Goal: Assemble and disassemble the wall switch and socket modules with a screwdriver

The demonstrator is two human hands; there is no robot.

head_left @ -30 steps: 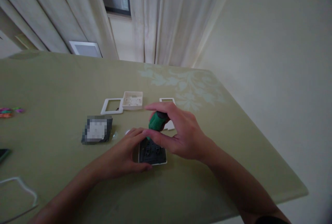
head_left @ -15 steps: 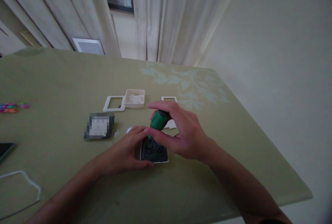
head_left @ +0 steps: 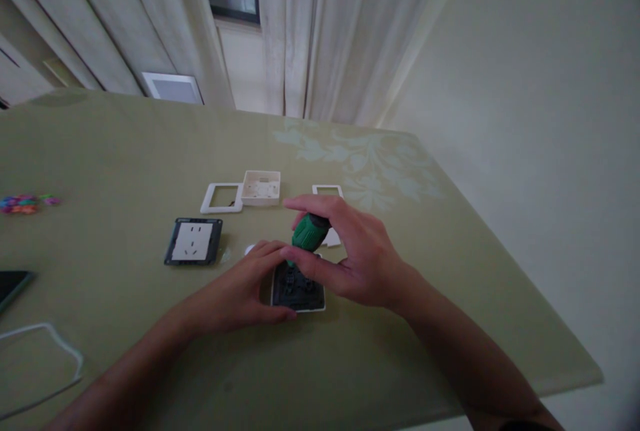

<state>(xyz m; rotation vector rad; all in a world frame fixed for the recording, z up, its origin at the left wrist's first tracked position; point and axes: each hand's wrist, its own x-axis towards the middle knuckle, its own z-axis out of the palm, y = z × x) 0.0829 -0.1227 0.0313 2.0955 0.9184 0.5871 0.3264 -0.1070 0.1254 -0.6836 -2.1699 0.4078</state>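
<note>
My right hand [head_left: 350,258] is wrapped round the green handle of a screwdriver [head_left: 309,232], held upright over a dark socket module [head_left: 298,290] that lies on the olive-green table [head_left: 125,144]. My left hand [head_left: 240,294] grips the module's left edge, thumb below and fingers above. The screwdriver's tip is hidden behind my fingers.
A second socket with a white face and dark frame [head_left: 193,242] lies to the left. Behind are a white frame [head_left: 221,198], a white back box [head_left: 261,188] and another white piece [head_left: 327,190]. Coloured bits [head_left: 25,203], a dark object [head_left: 11,284] and a clear tray [head_left: 37,368] sit at the left.
The view has shifted slightly. Both hands keep the same hold on the screwdriver and the module.
</note>
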